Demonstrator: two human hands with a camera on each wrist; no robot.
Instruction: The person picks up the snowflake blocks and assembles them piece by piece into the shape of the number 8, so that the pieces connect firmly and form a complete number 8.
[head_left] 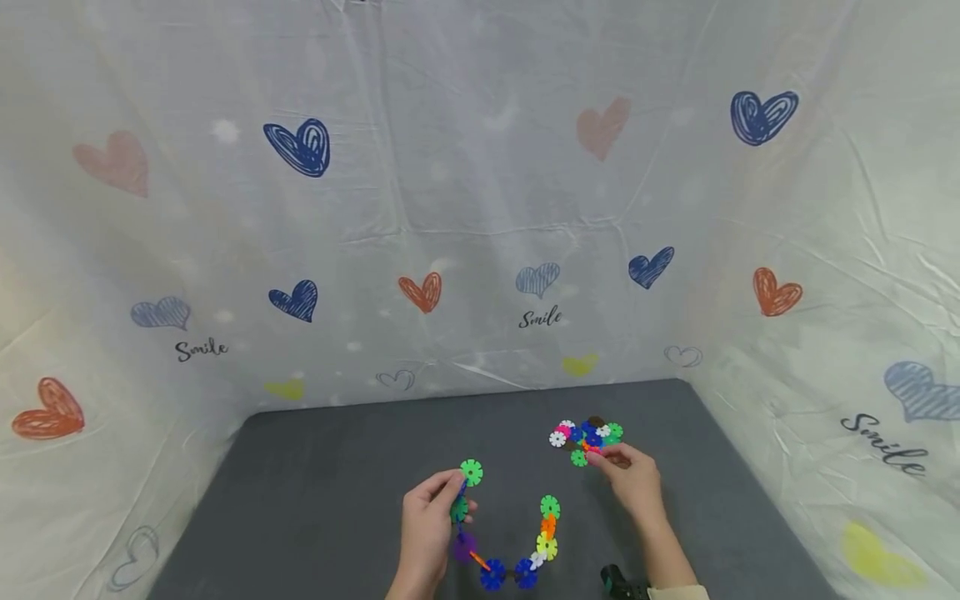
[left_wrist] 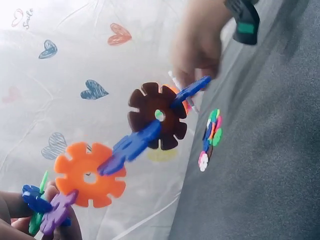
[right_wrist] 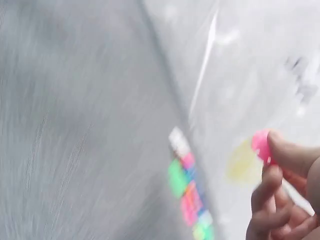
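My left hand (head_left: 429, 521) pinches one end of a chain of slotted plastic discs, near its green disc (head_left: 471, 472). From there the chain hangs in a U shape through a purple disc (head_left: 465, 547) and blue discs (head_left: 492, 575), up to another green disc (head_left: 550, 506) at its free end. In the left wrist view an orange disc (left_wrist: 90, 174) and a brown disc (left_wrist: 157, 116) show the slots fitted together. Over by the loose discs, my right hand (head_left: 633, 483) holds a pink disc (right_wrist: 262, 145) between thumb and fingers.
A pile of loose coloured discs (head_left: 576, 433) lies on the dark grey table (head_left: 337, 492) at the back right. White curtains (head_left: 480, 192) printed with hearts stand behind and at both sides. A black strap-like item (head_left: 615, 581) is near the right forearm.
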